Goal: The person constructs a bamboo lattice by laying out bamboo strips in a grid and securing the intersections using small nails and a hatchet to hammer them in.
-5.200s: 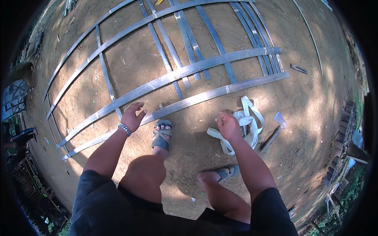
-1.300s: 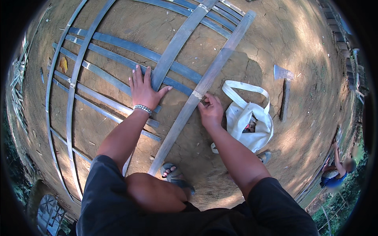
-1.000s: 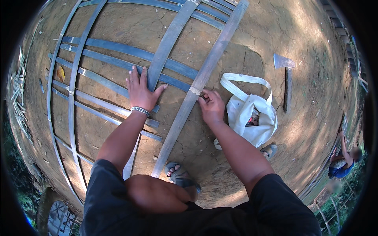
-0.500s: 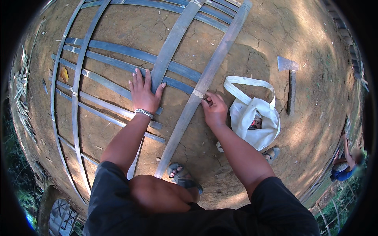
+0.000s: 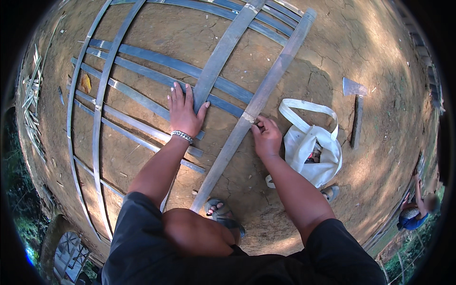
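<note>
Long grey split bamboo slats lie crossed in a grid on the dirt. My left hand (image 5: 185,111) presses down with spread fingers where a cross slat (image 5: 147,69) passes by the end of a wide slat (image 5: 221,59); a chain bracelet (image 5: 182,137) circles its wrist. At the pale node of the outermost right slat (image 5: 273,78), my right hand (image 5: 267,137) is closed, thumb and fingers pinched on that slat's edge. Its fingertips are partly hidden, so anything small between them cannot be made out. The right ends of two cross slats reach this outer slat.
A white cloth bag (image 5: 316,154) with small things inside stands right of my right hand. Beyond it lies a hatchet (image 5: 355,111) with a wooden handle. A pile of thin strips (image 5: 32,109) lies far left. Another person (image 5: 413,213) is at the far right edge. My sandalled foot (image 5: 221,213) is near the outer slat.
The whole view has shifted, so the slats, bag and hands sit slightly farther right and lower. Both hands keep nearly the same places on the slats.
</note>
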`<state>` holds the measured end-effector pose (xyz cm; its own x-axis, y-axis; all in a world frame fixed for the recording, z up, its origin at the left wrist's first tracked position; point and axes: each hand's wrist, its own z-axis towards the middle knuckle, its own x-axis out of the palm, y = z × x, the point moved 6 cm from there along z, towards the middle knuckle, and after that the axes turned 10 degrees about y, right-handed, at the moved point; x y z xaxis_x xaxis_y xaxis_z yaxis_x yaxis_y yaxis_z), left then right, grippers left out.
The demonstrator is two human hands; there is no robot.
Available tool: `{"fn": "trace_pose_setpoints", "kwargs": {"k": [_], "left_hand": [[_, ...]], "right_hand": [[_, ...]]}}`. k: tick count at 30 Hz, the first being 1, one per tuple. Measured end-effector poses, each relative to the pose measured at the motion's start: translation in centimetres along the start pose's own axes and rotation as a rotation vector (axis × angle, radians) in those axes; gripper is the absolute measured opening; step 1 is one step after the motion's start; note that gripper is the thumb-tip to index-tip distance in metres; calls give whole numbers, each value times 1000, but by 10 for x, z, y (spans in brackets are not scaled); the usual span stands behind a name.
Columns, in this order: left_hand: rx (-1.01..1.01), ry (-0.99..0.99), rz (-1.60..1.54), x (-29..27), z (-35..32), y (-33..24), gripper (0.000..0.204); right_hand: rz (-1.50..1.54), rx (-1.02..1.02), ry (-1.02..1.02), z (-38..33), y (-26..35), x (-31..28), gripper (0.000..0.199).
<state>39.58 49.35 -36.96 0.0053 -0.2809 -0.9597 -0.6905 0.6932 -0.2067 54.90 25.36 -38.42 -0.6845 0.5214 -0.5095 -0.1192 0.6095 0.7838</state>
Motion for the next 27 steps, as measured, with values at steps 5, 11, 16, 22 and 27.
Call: {"fn": "trace_pose_setpoints", "kwargs": {"k": [5,11,16,22,27], "left_hand": [[-15,20,-20,-1,0,-1,89],[2,49,-20,-2,2,-2,91],[3,69,-23,-4,3,-2,91],[-15,79,3,-5,3,-3,90],[-31,93,11,-3,3,-4,90]], "right_hand": [[-23,42,30,1,3,-2,38],[-10,9,11,5,1,-1,37],[-17,-11,35,6,2,0,37],[6,-11,14,7,-1,0,35],[16,-36,13,9,-4,-2,35]]}}
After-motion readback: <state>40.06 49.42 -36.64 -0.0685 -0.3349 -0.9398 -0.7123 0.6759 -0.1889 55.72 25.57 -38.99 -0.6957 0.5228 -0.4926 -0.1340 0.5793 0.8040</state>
